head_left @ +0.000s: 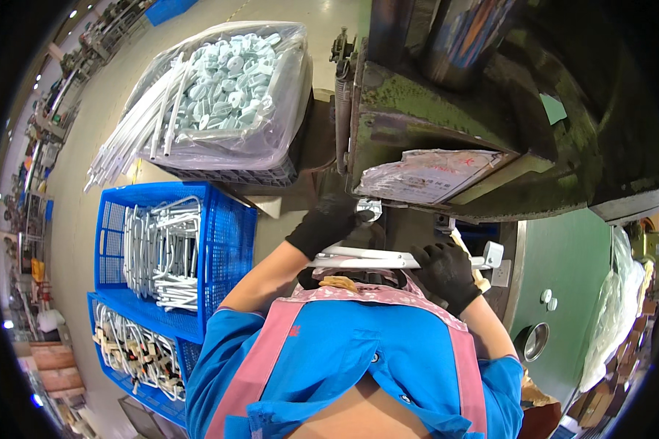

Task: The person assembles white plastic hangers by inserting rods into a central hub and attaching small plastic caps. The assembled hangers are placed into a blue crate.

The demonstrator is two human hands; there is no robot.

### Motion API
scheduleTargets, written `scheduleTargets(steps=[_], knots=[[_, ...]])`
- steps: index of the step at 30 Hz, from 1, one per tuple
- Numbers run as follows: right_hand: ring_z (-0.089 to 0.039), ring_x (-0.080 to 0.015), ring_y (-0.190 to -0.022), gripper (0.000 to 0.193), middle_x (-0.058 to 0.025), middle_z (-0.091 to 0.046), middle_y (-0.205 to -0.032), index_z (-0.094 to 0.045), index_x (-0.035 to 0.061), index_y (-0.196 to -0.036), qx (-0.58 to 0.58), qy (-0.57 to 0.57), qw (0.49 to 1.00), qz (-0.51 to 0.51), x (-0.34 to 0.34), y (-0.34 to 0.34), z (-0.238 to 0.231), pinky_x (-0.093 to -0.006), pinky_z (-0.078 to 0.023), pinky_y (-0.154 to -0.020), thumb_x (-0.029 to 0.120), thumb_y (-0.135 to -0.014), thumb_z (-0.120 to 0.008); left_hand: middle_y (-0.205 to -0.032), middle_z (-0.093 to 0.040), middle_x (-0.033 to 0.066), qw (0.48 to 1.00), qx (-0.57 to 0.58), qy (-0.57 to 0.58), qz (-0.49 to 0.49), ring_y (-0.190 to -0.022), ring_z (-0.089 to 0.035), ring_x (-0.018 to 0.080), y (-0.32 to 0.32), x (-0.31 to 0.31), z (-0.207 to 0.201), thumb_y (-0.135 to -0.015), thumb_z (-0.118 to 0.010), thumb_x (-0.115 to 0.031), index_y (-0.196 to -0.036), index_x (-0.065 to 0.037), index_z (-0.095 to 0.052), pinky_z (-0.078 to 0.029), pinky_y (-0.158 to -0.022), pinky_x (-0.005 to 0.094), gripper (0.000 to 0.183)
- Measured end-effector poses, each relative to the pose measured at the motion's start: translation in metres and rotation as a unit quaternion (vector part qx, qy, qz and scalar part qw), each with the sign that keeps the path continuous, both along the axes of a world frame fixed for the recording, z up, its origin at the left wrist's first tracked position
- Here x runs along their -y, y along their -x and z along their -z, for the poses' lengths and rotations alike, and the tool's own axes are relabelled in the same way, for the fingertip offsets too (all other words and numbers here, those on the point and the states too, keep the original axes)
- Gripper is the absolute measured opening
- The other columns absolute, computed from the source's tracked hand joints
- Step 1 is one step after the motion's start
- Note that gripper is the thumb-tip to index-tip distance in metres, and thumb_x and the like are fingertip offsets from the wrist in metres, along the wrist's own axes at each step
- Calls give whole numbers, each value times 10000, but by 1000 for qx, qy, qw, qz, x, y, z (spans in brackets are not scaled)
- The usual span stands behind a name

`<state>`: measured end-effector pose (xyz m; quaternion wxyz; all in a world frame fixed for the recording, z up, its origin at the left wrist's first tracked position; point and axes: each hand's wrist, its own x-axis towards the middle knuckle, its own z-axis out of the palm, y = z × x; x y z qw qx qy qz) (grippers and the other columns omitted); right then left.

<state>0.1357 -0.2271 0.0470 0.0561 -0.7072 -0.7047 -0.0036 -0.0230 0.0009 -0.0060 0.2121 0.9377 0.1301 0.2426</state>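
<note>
Both my hands wear black gloves. My left hand (328, 222) is closed at the front of the machine, its fingertips pinching a small pale disc-shaped fitting (370, 210). My right hand (447, 274) is wrapped round white bent tubing (366, 257), which lies crosswise close to my apron. A white rounded end piece (493, 254) sticks out to the right of that hand. Part of the tubing is hidden behind my left wrist and the glove. Just beyond my hands stands the heavy green machine (432, 99), with a worn printed sheet (432, 175) on its front.
At the upper left, a plastic-lined crate (289, 157) holds many pale fittings and long white tubes. Blue baskets (227, 241) of bent white tubes stand at my left. On the green tabletop (564, 271) at right lie two small white pieces (549, 299) and a round metal cup (536, 342).
</note>
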Motion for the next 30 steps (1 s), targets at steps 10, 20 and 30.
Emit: scheduleTargets(steps=[10, 20, 30], knots=[[-609, -348, -957, 519, -150, -617, -1117, -482, 143, -1307, -66, 27, 997, -21, -55, -19, 3, -485, -483, -778, 224, -806, -590, -854, -675, 150, 921, -118, 328, -175, -767, -651, 237, 129, -32, -40, -889, -592, -179, -1107, -35, -633, -496, -711, 323, 264], [-574, -365, -1016, 377, -161, -610, -1094, -572, 123, -1191, -106, -77, 990, -49, -88, -19, 15, -448, -462, -863, 200, -826, -626, -909, -659, 131, 918, 5, 306, -253, -795, -620, 157, 130, -38, -45, -938, -552, -161, -1201, -21, -565, -481, -706, 286, 298], [-600, -351, -905, 318, -163, -632, -979, -609, 89, -1121, -119, -76, 990, -21, -87, -24, 39, -410, -484, -806, 259, -852, -626, -854, -644, 189, 924, 6, 281, -261, -753, -642, 284, 122, -43, -35, -909, -577, -218, -1162, -59, -569, -483, -675, 355, 299]])
